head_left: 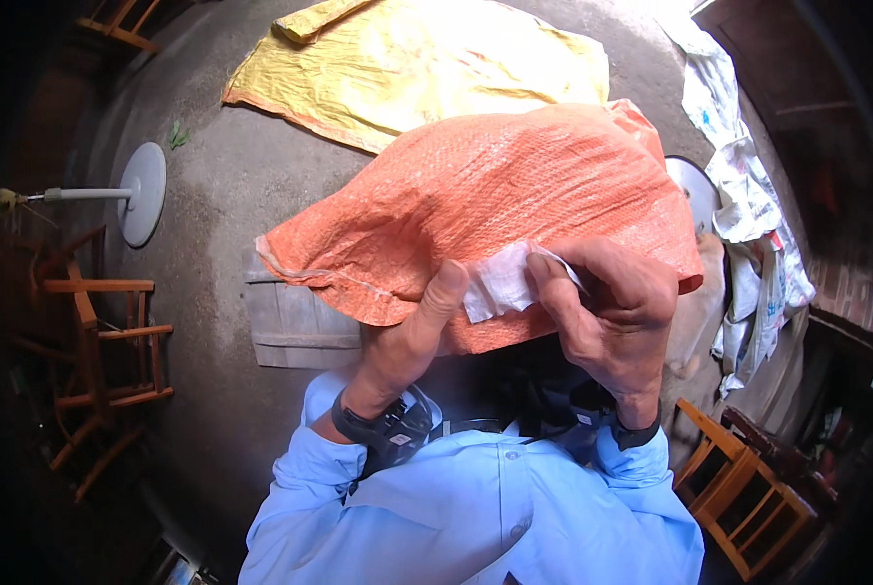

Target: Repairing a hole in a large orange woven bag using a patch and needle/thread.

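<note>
While the left hand (409, 336) clasps the orange sack (524, 185), the right hand (614, 310) pinches a white scrap (498, 284).

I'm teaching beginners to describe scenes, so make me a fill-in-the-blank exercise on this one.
1. The right hand pinches a scrap coloured ____.
2. The sack nearest the hands is ____.
3. Directly beyond it, a spread-out sheet is mostly ____.
4. The person's shirt is light ____.
Missing words: white; orange; yellow; blue.

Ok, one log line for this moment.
left hand: at orange woven sack, fingers hidden; right hand: pinching crumpled white piece; floor: yellow woven sack
</note>
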A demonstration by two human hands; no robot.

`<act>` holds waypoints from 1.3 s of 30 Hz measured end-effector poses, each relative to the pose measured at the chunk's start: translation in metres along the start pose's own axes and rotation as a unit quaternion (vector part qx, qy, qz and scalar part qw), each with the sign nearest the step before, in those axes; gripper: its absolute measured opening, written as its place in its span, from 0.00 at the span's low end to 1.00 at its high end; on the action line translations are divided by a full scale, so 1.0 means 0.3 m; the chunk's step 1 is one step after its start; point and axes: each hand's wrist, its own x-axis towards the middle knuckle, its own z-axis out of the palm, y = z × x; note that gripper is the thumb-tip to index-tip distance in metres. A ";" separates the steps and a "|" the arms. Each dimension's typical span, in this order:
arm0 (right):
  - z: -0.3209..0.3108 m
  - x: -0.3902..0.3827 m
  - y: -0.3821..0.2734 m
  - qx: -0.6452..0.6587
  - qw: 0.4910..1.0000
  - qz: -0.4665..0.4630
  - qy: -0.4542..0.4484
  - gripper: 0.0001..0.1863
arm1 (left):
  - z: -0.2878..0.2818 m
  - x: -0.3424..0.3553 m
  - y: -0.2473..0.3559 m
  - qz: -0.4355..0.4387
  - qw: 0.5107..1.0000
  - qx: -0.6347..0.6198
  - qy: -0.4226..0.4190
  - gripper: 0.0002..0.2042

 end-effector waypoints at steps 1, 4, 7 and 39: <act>-0.001 0.001 0.000 0.007 1.000 0.006 -0.001 0.01 | -0.001 -0.003 0.000 0.003 1.000 -0.007 -0.007 0.21; 0.002 0.000 0.003 0.010 1.000 0.007 -0.002 0.01 | -0.020 -0.013 0.003 -0.023 0.999 -0.018 -0.042 0.21; 0.009 -0.003 0.009 0.013 1.000 0.005 0.001 0.01 | -0.030 -0.014 0.017 -0.069 0.994 -0.013 -0.086 0.21; -0.342 -0.269 0.053 0.390 0.911 0.129 -0.032 0.06 | 0.333 -0.072 0.271 0.185 0.873 0.350 -0.284 0.27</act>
